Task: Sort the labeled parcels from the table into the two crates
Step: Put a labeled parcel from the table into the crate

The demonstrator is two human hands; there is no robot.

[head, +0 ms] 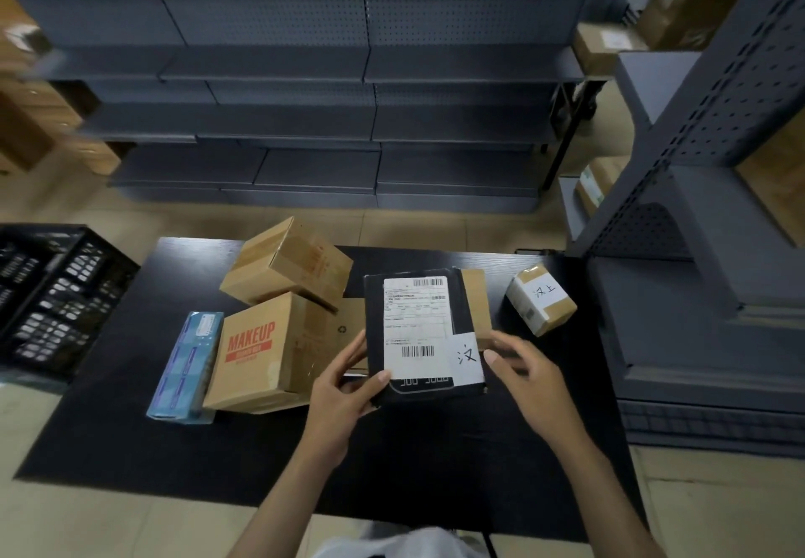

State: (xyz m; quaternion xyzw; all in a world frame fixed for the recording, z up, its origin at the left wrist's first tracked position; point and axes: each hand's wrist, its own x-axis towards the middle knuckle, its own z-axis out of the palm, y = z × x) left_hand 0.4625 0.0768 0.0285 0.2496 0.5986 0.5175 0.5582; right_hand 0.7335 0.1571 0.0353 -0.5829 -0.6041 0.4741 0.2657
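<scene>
Left hand (pixel 344 387) pinching flat black labelled parcel (pixel 418 331) at its seven o'clock corner, right hand (pixel 529 376) curled at its three o'clock edge, contact unclear, parcel over black table (pixel 130 427) centre, black plastic crate (pixel 52 296) at nine o'clock, brown cardboard MAKEUP box (pixel 261 353) just beside parcel

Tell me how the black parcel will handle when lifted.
The black parcel looks flat and crisp-edged with the left hand pinching one corner: probably stiff and fairly light. Being thin, it should not roll, but could tip on edge.
</scene>
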